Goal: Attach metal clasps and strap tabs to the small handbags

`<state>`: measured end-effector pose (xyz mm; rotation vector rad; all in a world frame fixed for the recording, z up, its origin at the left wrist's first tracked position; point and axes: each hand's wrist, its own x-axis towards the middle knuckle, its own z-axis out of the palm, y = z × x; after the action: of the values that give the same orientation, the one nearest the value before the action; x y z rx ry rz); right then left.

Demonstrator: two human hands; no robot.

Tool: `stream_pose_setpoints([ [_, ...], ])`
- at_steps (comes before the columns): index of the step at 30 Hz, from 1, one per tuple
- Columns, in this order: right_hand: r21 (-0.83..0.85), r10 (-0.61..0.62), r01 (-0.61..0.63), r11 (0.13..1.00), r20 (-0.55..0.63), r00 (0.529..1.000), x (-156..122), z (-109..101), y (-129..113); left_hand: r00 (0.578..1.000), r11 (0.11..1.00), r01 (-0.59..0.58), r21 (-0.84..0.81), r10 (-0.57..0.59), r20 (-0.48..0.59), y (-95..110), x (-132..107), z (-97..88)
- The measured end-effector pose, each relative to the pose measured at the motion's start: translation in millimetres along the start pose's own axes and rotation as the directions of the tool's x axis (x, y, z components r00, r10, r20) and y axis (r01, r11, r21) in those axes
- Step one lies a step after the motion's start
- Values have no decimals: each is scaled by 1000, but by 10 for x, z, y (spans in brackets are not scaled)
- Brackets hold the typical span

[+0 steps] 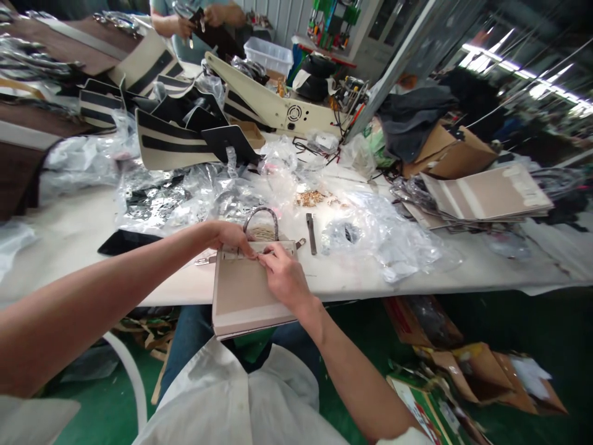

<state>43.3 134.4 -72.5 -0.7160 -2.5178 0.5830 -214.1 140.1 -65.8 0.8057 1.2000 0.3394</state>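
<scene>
A beige bag panel (245,287) leans over the table's front edge towards my lap. A dark curved handle (262,211) stands up from its upper edge, and a strap end with metal hardware (301,242) sticks out at the right. My left hand (235,237) grips the panel's top edge, its thumb pressed on the beige face. Close beside it, my right hand (286,277) is closed in a pinch at the same edge, the fingertips of both hands nearly touching. What the right fingertips pinch is too small to make out. A narrow dark metal tool (311,233) lies right of the panel.
Small gold-coloured metal pieces (310,198) lie among clear plastic bags (393,238). Dark-and-cream panels (178,139) are heaped at the left back, flat beige panels (491,191) at the right. Across the table, another person's hands (217,15) hold a dark piece. Cardboard boxes (482,371) stand on the floor.
</scene>
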Motion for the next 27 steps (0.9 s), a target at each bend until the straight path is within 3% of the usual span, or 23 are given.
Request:
stream_pose_setpoints([
  [3, 137, -43, 39, 990, 29, 999, 123, -228, 104, 1000, 1000, 26, 8, -26, -3, 9, 15, -29],
  [5, 189, -7, 24, 982, -88, 996, 275, -428, 304, 999, 999, 41, 8, -41, -2, 8, 24, -51],
  [6, 161, 57, -28, 987, -179, 982, 368, -518, 439, 999, 999, 49, 9, -49, -2, 6, 28, -60],
  [8, 5, 250, -262, 965, -315, 915, 572, -641, 735, 998, 998, 65, 18, -65, -10, 4, 34, -71],
  [10, -196, 475, -531, 824, -271, 837, 764, -668, 1001, 998, 997, 69, 37, -69, -16, 3, 42, -74],
  [11, -287, 566, -607, 741, -219, 794, 844, -652, 1103, 998, 997, 68, 48, -68, -7, 2, 47, -75],
  [14, -421, 691, -664, 617, -114, 714, 984, -569, 1280, 998, 996, 49, 80, -52, 31, -9, 65, -86],
  [17, -389, 694, -669, 633, -98, 713, 985, -544, 1345, 998, 993, 38, 108, -43, 49, -26, 81, -107],
  [19, -252, 662, -677, 692, -153, 734, 938, -557, 1380, 998, 992, 44, 116, -49, 47, -33, 89, -121],
  [21, 63, 648, -653, 755, -229, 727, 876, -562, 1417, 997, 992, 53, 117, -59, 44, -34, 97, -131],
  [22, 257, 659, -608, 751, -237, 714, 843, -557, 1434, 997, 991, 55, 119, -61, 49, -32, 101, -134],
  [24, 576, 672, -477, 664, -181, 718, 774, -544, 1445, 996, 990, 53, 128, -62, 68, -29, 109, -134],
  [26, 716, 638, -361, 598, -153, 755, 703, -550, 1399, 996, 991, 38, 129, -49, 78, -27, 117, -128],
  [27, 734, 616, -311, 604, -183, 766, 668, -569, 1343, 996, 992, 37, 122, -47, 78, -27, 119, -124],
])
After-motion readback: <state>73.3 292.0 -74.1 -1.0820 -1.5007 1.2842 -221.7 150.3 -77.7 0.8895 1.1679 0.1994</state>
